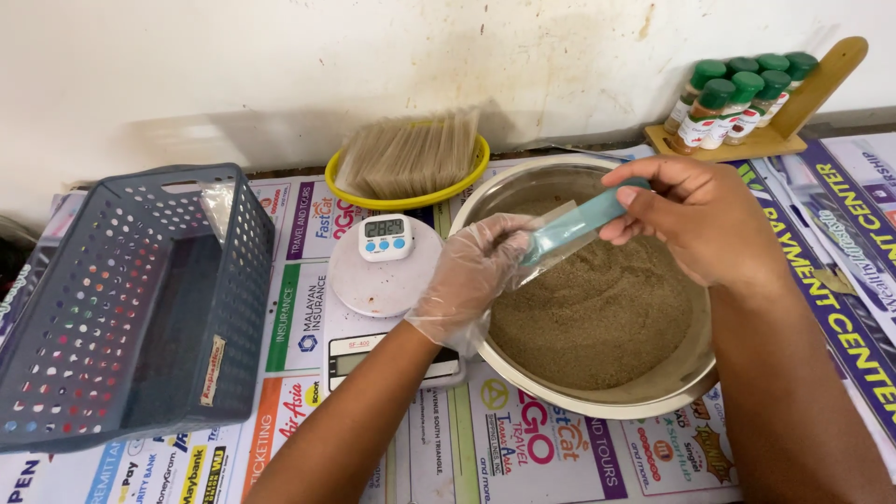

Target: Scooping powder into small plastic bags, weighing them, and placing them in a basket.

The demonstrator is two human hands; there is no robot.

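Observation:
My left hand (pixel 471 275), in a clear plastic glove, holds a small clear plastic bag (pixel 560 229) over the near-left rim of a large metal bowl (pixel 653 387) filled with brown ground powder (pixel 597 313). My bare right hand (pixel 695 219) grips the handle of a light-blue scoop (pixel 583 222), whose front end sits inside the bag's mouth. Both hands hover above the powder, close together.
A white kitchen scale (pixel 378 280) with a small digital timer (pixel 387 236) on it stands left of the bowl. A grey perforated basket (pixel 131 299) lies at the left. Behind are a yellow bowl (pixel 411 194) of flat packets and a wooden rack of green-capped spice jars (pixel 737 98). Printed paper covers the table.

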